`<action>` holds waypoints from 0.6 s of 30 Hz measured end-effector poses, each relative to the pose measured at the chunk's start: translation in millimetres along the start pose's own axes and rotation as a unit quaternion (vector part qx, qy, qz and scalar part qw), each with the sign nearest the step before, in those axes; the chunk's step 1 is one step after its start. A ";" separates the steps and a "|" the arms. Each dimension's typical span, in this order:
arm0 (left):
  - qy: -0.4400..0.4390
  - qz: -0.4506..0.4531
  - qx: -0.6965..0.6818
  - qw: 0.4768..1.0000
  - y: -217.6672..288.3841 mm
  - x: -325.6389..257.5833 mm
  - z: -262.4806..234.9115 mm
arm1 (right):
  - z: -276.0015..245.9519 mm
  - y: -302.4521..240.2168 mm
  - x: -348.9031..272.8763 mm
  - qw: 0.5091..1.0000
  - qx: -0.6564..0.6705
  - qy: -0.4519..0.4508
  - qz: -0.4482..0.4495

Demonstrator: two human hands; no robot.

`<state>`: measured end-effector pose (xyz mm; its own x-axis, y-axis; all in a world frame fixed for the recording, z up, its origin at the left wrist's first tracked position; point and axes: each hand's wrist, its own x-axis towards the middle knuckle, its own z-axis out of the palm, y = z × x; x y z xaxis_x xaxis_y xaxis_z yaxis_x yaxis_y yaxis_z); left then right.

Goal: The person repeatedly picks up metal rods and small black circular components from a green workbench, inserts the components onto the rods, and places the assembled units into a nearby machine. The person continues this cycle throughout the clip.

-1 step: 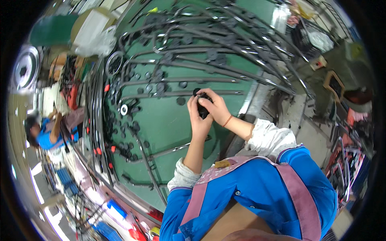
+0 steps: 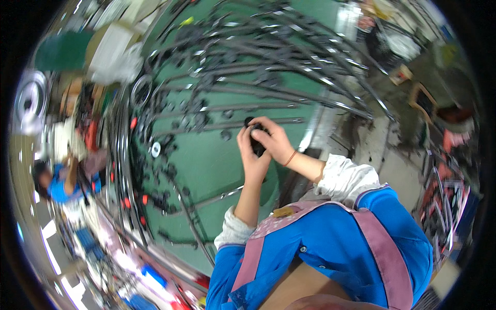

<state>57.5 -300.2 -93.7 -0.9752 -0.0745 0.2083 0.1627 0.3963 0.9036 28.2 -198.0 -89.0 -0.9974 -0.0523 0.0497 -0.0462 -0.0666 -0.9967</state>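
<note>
Both hands are seen meeting over a green work board (image 2: 217, 165), at its right-hand part. A small black part (image 2: 257, 144) is clamped between them: the left hand (image 2: 251, 154) is wrapped under and around it with fingers curled shut, the right hand (image 2: 273, 138) is closed over its top, fingertips bent down onto it. What kind of part it is cannot be told; it is mostly covered. An orange band (image 2: 290, 158) is worn at the right wrist.

The board is tilted and fills the middle of the view. Long dark bundled cables (image 2: 268, 93) are fanned across its upper half, bent by the lens, with black clips and holders (image 2: 199, 120) dotted along them. A white ring (image 2: 155, 150) is seen on the left part of the board, well apart from the hands. Red markers (image 2: 133, 123) are spaced along the left edge, next to a chromed frame rail (image 2: 120, 155).

Blue work clothing with a pink strap (image 2: 385, 258) and white sleeves is worn by the person. Another person in blue (image 2: 54, 186) is seen at far left, near the board's edge. Cluttered racks (image 2: 444, 206) are seen at right, a chair (image 2: 423, 101) at upper right, grey floor (image 2: 382, 155) between.
</note>
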 end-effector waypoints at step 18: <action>-0.530 0.245 -0.180 0.792 283.1 -206.5 408.6 | -446.4 -110.2 -331.2 0.795 -0.153 0.575 -0.118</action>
<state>243.8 201.3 -33.8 -0.3282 0.8927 0.3090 0.4069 -0.1616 0.8991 338.8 271.4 -24.1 -0.3430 0.8826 0.3215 -0.0744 0.3156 -0.9460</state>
